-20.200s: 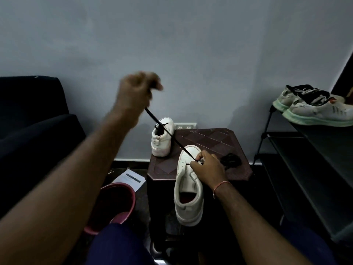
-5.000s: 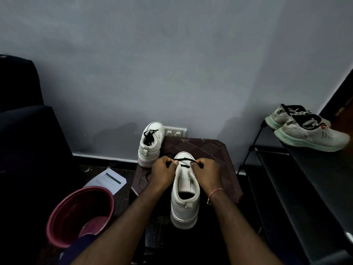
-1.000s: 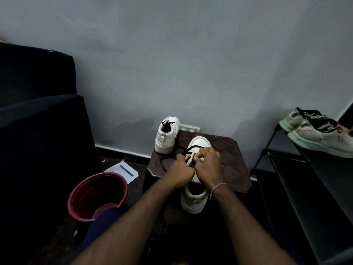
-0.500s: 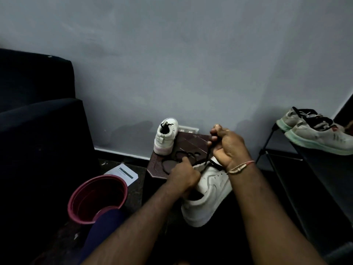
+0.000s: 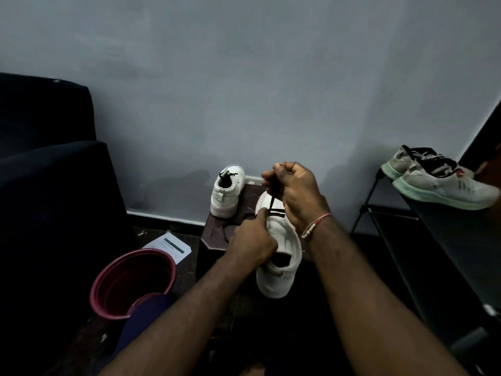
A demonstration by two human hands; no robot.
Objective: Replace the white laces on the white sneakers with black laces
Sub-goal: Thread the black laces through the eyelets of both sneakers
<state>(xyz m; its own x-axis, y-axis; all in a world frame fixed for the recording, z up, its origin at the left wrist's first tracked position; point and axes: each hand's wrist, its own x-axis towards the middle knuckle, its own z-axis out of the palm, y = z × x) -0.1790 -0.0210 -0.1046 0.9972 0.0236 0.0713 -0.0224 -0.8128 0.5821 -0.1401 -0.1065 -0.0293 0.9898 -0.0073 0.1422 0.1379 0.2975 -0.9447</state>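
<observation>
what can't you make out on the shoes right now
Head view only.
- Eyelets of the near sneaker: covered by the left hand and right hand.
- Upper end of the black lace: inside the right fist.
- Lacing of the far sneaker: heel faces the camera.
- Print on the paper: too small.

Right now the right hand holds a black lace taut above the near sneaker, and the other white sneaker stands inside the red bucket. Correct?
Not quite. The head view shows the other white sneaker on the stool, near the wall, not inside the red bucket. The rest holds: the right hand holds the black lace taut above the near sneaker.
</observation>
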